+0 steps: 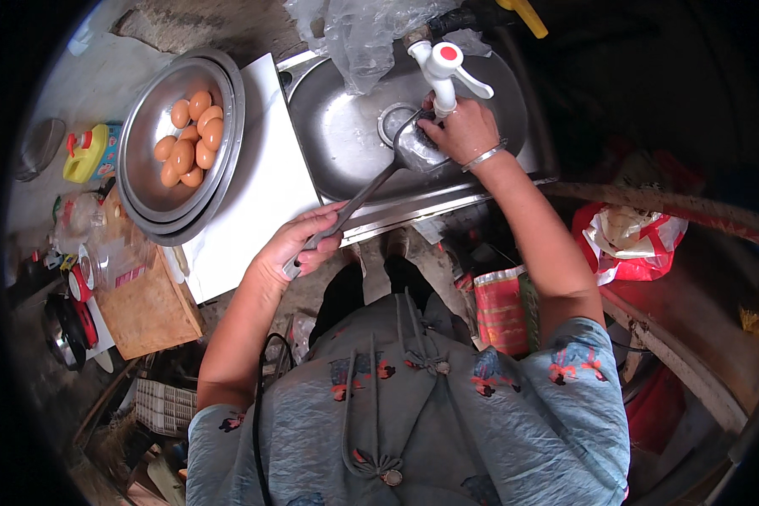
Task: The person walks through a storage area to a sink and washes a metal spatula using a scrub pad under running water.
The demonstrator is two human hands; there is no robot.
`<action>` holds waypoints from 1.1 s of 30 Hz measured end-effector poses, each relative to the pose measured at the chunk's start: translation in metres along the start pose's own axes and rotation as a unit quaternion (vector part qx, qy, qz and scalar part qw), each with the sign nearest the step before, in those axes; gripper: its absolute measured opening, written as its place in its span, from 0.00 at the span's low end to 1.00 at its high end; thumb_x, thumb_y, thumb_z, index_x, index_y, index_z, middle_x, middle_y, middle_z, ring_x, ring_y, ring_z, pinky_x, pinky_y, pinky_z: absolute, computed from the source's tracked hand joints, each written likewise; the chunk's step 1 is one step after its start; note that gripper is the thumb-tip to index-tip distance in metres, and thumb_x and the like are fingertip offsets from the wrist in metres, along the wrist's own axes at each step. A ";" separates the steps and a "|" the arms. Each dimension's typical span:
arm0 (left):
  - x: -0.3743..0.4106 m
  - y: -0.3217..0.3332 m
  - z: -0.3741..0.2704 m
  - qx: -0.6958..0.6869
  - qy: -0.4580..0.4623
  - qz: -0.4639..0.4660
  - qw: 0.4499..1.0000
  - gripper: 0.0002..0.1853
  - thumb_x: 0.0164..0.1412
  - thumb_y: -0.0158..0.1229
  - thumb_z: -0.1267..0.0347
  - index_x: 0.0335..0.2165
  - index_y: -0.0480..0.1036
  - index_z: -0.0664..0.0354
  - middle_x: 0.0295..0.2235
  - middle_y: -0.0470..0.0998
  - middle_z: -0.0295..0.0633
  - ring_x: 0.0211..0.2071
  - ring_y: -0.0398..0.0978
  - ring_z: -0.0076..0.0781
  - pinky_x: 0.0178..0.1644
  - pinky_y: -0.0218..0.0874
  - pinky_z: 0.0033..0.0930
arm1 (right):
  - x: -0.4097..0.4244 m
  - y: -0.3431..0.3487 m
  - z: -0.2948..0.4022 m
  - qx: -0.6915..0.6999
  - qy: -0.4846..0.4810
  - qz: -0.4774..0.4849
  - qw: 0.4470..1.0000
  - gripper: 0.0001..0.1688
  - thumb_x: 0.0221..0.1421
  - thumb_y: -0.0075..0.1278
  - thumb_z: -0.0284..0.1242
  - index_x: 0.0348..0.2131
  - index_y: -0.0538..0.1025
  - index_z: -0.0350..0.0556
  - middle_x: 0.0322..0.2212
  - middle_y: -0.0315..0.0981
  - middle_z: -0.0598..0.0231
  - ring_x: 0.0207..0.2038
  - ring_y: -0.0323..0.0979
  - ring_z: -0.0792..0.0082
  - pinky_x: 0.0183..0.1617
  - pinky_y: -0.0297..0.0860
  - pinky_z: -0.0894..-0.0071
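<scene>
My left hand [307,243] is closed round the handle of a metal ladle or spatula [370,190], near its end. The tool's broad metal head [417,148] is over the stainless steel sink [335,152]. At that head, under the white plastic tap [443,69], is my right hand [465,129], its fingers pressing a dark scrubbing pad [425,126], partly hidden, on the metal. A bracelet is on the right wrist. Left of the sink, several brown eggs [182,157] lie in the top one of some stacked metal bowls [142,183].
The bowls stand partly on a white board [253,209]. Clear plastic bags [360,44] hang at the sink's back. A yellow bottle [88,155], a plastic jar [117,262] and a wooden board [145,303] are at the left. A red and white bag [632,243] lies right.
</scene>
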State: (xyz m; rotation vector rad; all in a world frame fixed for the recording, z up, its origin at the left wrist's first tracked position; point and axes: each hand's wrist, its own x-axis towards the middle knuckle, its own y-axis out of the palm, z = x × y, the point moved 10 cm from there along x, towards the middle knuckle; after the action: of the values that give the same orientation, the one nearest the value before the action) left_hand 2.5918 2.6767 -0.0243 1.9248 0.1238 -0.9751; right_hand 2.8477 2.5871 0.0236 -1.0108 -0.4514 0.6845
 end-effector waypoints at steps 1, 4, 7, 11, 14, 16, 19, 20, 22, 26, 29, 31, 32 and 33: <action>0.001 0.002 0.000 0.001 -0.001 0.009 1.000 0.19 0.65 0.45 0.69 0.54 0.62 0.58 0.17 0.62 0.36 0.09 0.51 0.14 0.07 0.41 0.16 | 0.000 0.003 0.000 -0.013 0.008 -0.001 1.000 0.13 0.45 0.59 0.35 0.32 0.76 0.52 0.27 0.76 0.56 0.31 0.74 0.50 0.35 0.70 0.55; 0.004 0.004 0.004 0.006 -0.005 0.015 1.000 0.20 0.65 0.45 0.70 0.54 0.62 0.57 0.17 0.61 0.36 0.09 0.50 0.14 0.07 0.41 0.17 | 0.003 0.015 -0.015 -0.031 0.086 0.004 0.996 0.13 0.46 0.57 0.34 0.35 0.74 0.53 0.27 0.76 0.55 0.30 0.74 0.50 0.34 0.70 0.55; 0.007 0.008 0.007 0.042 -0.010 -0.012 0.999 0.21 0.64 0.46 0.71 0.55 0.60 0.57 0.17 0.62 0.35 0.10 0.51 0.14 0.09 0.42 0.18 | 0.000 0.050 -0.014 -0.107 0.083 0.007 0.991 0.12 0.46 0.55 0.34 0.33 0.74 0.53 0.26 0.75 0.54 0.30 0.74 0.51 0.34 0.70 0.54; 0.011 0.008 0.006 0.088 0.011 -0.036 0.995 0.22 0.64 0.46 0.71 0.56 0.59 0.57 0.17 0.62 0.33 0.09 0.53 0.15 0.09 0.43 0.19 | -0.011 0.083 0.015 -0.049 0.042 0.053 0.997 0.07 0.47 0.54 0.33 0.26 0.75 0.50 0.25 0.75 0.56 0.28 0.74 0.52 0.31 0.70 0.53; 0.007 0.013 0.011 0.120 -0.013 -0.032 0.992 0.22 0.65 0.44 0.71 0.57 0.58 0.57 0.16 0.62 0.33 0.09 0.53 0.16 0.09 0.43 0.19 | -0.017 0.080 0.018 -0.065 -0.023 0.086 0.994 0.07 0.47 0.53 0.33 0.27 0.75 0.49 0.25 0.75 0.58 0.28 0.74 0.53 0.31 0.70 0.54; 0.011 0.017 0.010 0.127 0.002 -0.023 0.992 0.22 0.65 0.43 0.72 0.57 0.58 0.57 0.16 0.62 0.33 0.09 0.53 0.16 0.10 0.44 0.20 | -0.013 0.073 0.014 -0.077 -0.045 0.037 0.995 0.08 0.47 0.53 0.35 0.26 0.75 0.51 0.25 0.75 0.59 0.28 0.74 0.53 0.31 0.70 0.55; 0.014 0.023 0.011 0.133 0.006 -0.026 0.991 0.22 0.65 0.42 0.72 0.57 0.58 0.57 0.16 0.62 0.33 0.09 0.53 0.16 0.10 0.44 0.19 | 0.011 0.056 -0.037 -0.066 0.121 -0.015 0.990 0.09 0.47 0.53 0.37 0.27 0.75 0.53 0.25 0.74 0.59 0.29 0.74 0.53 0.33 0.70 0.55; 0.012 0.024 0.011 0.135 0.004 -0.031 0.990 0.22 0.65 0.42 0.73 0.58 0.57 0.57 0.16 0.62 0.33 0.09 0.54 0.16 0.10 0.44 0.19 | 0.013 0.053 -0.044 -0.031 0.127 -0.014 0.991 0.10 0.47 0.53 0.38 0.28 0.74 0.55 0.24 0.74 0.58 0.29 0.73 0.51 0.33 0.70 0.55; 0.013 0.028 0.010 0.156 0.010 -0.032 0.987 0.23 0.65 0.42 0.73 0.58 0.57 0.56 0.16 0.63 0.33 0.09 0.54 0.16 0.10 0.45 0.19 | 0.004 0.071 -0.052 0.018 0.148 -0.062 0.987 0.10 0.48 0.53 0.38 0.28 0.74 0.54 0.24 0.75 0.58 0.30 0.74 0.51 0.33 0.70 0.54; 0.012 0.013 0.007 0.149 0.025 -0.055 0.987 0.23 0.65 0.42 0.74 0.58 0.56 0.56 0.16 0.63 0.32 0.09 0.54 0.15 0.10 0.45 0.18 | -0.002 0.083 0.019 -0.107 0.005 0.051 0.993 0.09 0.49 0.53 0.37 0.29 0.75 0.54 0.25 0.75 0.60 0.31 0.75 0.54 0.33 0.71 0.56; 0.011 0.019 0.000 0.183 0.035 -0.062 0.981 0.24 0.64 0.42 0.74 0.58 0.56 0.57 0.16 0.64 0.32 0.09 0.53 0.15 0.10 0.46 0.18 | 0.005 0.075 -0.009 -0.089 0.015 -0.005 0.996 0.08 0.49 0.53 0.36 0.28 0.75 0.54 0.25 0.75 0.60 0.29 0.75 0.53 0.31 0.70 0.55; 0.011 0.024 -0.003 0.180 0.047 -0.067 0.980 0.23 0.64 0.42 0.74 0.57 0.58 0.58 0.16 0.62 0.32 0.09 0.53 0.15 0.10 0.45 0.18 | 0.010 0.061 -0.038 -0.044 0.098 -0.050 0.993 0.07 0.49 0.53 0.35 0.28 0.75 0.54 0.25 0.75 0.60 0.29 0.74 0.52 0.30 0.70 0.55; 0.012 0.027 -0.005 0.180 0.053 -0.067 0.980 0.23 0.63 0.42 0.74 0.57 0.59 0.58 0.15 0.62 0.33 0.09 0.52 0.15 0.10 0.45 0.18 | 0.010 0.073 -0.048 -0.006 0.099 -0.059 0.993 0.07 0.48 0.53 0.35 0.27 0.74 0.54 0.25 0.74 0.60 0.28 0.74 0.52 0.30 0.70 0.55; 0.012 0.023 -0.007 0.185 0.064 -0.071 0.978 0.23 0.64 0.42 0.74 0.57 0.59 0.58 0.15 0.62 0.33 0.09 0.52 0.15 0.10 0.45 0.18 | 0.008 0.080 -0.027 -0.027 0.044 -0.040 0.998 0.07 0.48 0.53 0.35 0.27 0.74 0.54 0.25 0.74 0.61 0.28 0.74 0.52 0.30 0.70 0.55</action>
State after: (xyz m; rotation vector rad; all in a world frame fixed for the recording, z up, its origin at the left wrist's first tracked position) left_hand 2.6147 2.6661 -0.0140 2.3479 0.1650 -1.0216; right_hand 2.8458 2.6046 -0.0592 -1.0640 -0.4331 0.5575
